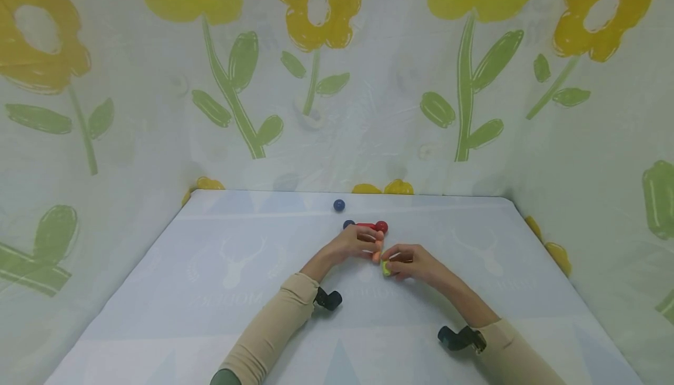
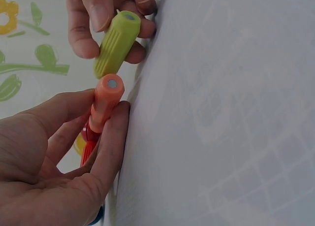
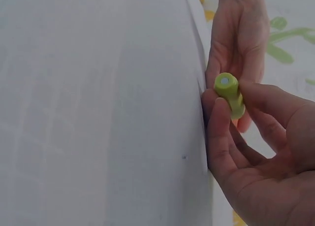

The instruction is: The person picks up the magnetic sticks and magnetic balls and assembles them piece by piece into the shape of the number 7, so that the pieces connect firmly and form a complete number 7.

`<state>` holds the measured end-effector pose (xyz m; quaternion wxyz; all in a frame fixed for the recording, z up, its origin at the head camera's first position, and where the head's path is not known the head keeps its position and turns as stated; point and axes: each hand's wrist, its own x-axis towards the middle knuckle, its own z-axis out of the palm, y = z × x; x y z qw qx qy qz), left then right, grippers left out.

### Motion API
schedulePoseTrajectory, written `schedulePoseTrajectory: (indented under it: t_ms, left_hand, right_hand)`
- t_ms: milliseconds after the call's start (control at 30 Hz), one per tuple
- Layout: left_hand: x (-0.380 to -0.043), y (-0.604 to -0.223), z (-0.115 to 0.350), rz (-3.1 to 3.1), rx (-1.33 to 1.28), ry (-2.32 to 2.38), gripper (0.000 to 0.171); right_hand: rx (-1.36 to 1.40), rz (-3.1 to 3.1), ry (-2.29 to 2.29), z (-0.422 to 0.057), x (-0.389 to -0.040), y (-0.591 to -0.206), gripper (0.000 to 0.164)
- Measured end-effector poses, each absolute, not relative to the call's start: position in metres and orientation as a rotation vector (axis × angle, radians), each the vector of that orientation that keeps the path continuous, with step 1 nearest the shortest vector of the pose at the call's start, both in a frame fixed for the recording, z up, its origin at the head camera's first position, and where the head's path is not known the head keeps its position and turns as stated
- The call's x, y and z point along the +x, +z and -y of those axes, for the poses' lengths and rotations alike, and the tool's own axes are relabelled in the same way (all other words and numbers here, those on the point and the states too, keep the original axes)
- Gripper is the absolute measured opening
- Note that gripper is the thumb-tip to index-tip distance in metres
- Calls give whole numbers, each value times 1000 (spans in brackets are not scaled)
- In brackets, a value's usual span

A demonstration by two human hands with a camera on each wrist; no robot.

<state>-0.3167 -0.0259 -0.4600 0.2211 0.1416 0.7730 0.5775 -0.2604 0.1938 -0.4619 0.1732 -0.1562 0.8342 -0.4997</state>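
My left hand (image 1: 354, 243) pinches an orange magnetic rod (image 2: 105, 100) between thumb and fingers; its near end shows a silver magnet. The rod's far end seems to meet a red ball (image 1: 381, 227). From that ball a red rod (image 1: 365, 225) runs left to a dark blue ball (image 1: 348, 224), partly hidden behind the left hand. My right hand (image 1: 413, 263) holds a yellow-green magnetic rod (image 3: 230, 94) by thumb and fingertips. In the left wrist view this rod is tilted close to the orange one's magnet end; whether they touch, I cannot tell.
Another dark blue ball (image 1: 339, 205) lies alone near the table's back edge. The table (image 1: 221, 315) has a pale printed cover. A curtain with yellow flowers (image 1: 368, 139) stands along the back and both sides.
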Motion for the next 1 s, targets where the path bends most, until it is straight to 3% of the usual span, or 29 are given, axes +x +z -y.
schedulePoseTrajectory:
  t_ms: [1000]
  left_hand:
    - [-318, -461, 27, -2190, 377, 1559, 31]
  right_hand:
    - [-500, -2193, -1370, -189, -252, -458, 38]
